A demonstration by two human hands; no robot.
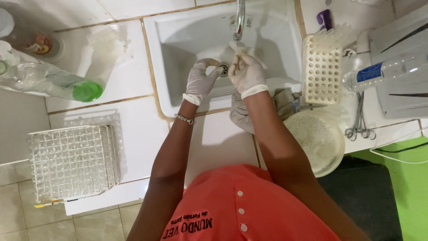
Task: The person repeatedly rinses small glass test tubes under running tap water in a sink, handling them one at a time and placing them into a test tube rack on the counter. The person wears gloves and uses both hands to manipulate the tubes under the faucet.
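Both my hands wear white gloves and reach into a white sink under a metal tap. My right hand is closed around a small clear tube held upright just below the spout. My left hand hovers over the drain with its fingers curled, and what it grips, if anything, is hidden. A silver bracelet circles my left wrist.
A white tube rack stands right of the sink, with a round bowl and grey cloth in front of it. Scissors and a clear bottle lie further right. A wire basket and green-capped bottle sit left.
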